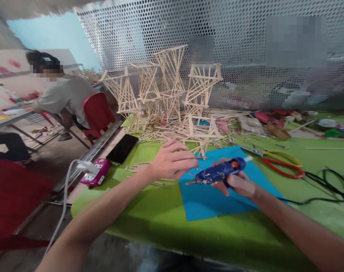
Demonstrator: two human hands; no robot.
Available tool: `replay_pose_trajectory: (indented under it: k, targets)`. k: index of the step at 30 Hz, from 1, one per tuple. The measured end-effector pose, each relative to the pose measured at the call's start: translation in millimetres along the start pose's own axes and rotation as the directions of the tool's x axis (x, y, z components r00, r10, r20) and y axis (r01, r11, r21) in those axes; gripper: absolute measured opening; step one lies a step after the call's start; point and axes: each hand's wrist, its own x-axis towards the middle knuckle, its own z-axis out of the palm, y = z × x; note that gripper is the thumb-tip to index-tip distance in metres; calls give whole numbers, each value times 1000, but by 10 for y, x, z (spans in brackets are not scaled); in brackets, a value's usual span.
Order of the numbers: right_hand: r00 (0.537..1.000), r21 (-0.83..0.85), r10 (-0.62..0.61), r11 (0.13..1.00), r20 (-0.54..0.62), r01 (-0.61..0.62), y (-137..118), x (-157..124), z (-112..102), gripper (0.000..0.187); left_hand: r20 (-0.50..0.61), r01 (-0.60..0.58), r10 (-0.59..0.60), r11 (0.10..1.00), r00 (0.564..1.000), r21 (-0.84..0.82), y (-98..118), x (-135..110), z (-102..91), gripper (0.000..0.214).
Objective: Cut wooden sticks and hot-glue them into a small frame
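Observation:
My right hand (236, 183) grips a blue glue gun (219, 172) above a blue sheet (217, 200) on the green table (149, 215), its nozzle pointing left. My left hand (172, 160) hovers just left of the nozzle, fingers pinched together near a thin wooden stick, too small to make out clearly. Behind the hands lies a pile of loose wooden sticks (174, 132), and several stick-built frame towers (166, 83) stand at the back.
Red-handled scissors (276, 162) and a black cable (327, 185) lie to the right. A black phone (122, 148) and a pink power strip (96, 172) sit at the left edge. A seated person (61, 98) on a red chair (99, 113) is at far left. Perforated metal screen (245, 45) behind.

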Motion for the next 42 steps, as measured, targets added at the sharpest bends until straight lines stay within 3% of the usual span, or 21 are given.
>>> replay_pose_trajectory:
  k: [2, 4, 7, 9, 11, 13, 15, 17, 19, 23, 29, 31, 37, 40, 42]
  targets:
    - [997, -256, -74, 963, 27, 79, -85, 23, -45, 43, 35, 9, -9, 1000, 999, 7, -27, -26, 11, 15]
    - [984, -453, -152, 873, 96, 179, -176, 48, -57, 42, 62, -37, 36, 999, 997, 13, -50, -50, 18, 15]
    - [940, -578, -215, 744, 266, 334, -283, 68, -27, 35, 94, -159, 158, 987, 983, 1, -69, -76, 8, 11]
    - [903, -644, -196, 644, 383, 413, -323, 67, -5, 28, 129, -174, 175, 985, 976, -13, -68, -74, -12, 10]
    - [863, -711, -181, 502, 471, 493, -345, 61, -2, 29, 138, -115, 116, 993, 984, -15, -56, -46, -35, 10]
    - [830, -765, -201, 321, 521, 558, -359, 57, -20, 31, 81, -13, 17, 999, 997, -48, -34, 11, -58, 13]
    - [809, -805, -231, 140, 540, 577, -378, 59, -49, 21, 6, 110, -110, 983, 994, -144, -6, 84, -85, 19]
    - [808, -833, -242, -2, 537, 553, -402, 70, -77, 11, 37, 248, -246, 937, 969, -247, 21, 157, -122, 23]
    - [808, -841, -240, -84, 538, 535, -424, 87, -96, 14, 150, 383, -353, 871, 924, -309, 40, 215, -164, 26]
    - [830, -860, -224, -104, 510, 500, -434, 118, -110, 14, 431, 523, -357, 768, 829, -369, 53, 270, -222, 28]
    - [828, -851, -201, -165, 524, 499, -411, 139, -137, 18, 523, 577, -363, 745, 771, -335, 79, 295, -262, 37]
    - [826, -847, -195, -192, 528, 496, -415, 144, -157, 19, 545, 579, -332, 722, 770, -379, 86, 306, -276, 33]
    - [823, -834, -174, -238, 542, 499, -454, 147, -234, 19, 492, 507, -230, 659, 840, -556, 75, 293, -252, 20]
    - [821, -831, -177, -260, 542, 492, -474, 148, -255, 20, 514, 548, -247, 592, 821, -591, 69, 264, -235, 29]
    - [819, -828, -178, -265, 545, 494, -482, 152, -254, 21, 534, 562, -248, 594, 808, -575, 74, 251, -240, 36]
